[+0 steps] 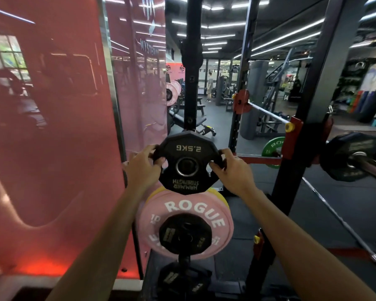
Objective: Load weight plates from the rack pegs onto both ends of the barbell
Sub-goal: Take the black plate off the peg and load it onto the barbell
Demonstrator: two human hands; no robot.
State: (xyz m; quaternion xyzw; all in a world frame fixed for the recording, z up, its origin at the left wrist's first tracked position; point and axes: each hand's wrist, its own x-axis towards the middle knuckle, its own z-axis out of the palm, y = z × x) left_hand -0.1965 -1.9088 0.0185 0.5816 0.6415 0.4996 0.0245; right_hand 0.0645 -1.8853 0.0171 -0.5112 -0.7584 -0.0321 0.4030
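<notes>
A black 2.5 kg plate [188, 148] with upside-down lettering is held up in front of the rack upright. My left hand [144, 168] grips its left edge and my right hand [231, 170] grips its right edge, fingers through the side openings. Below it a pink ROGUE plate [215, 213] hangs on a rack peg with a small black plate [172, 233] in front of it. Another black plate [178, 279] sits on a lower peg. At the right, the barbell sleeve [369, 165] carries a black plate [345, 155].
A red glossy wall panel [52, 127] stands close on the left. Black rack uprights [191, 72] [308, 94] frame the view, with red J-hooks [293, 135]. A green plate [271, 146] shows beyond the barbell's far end. A person stands far back among gym machines.
</notes>
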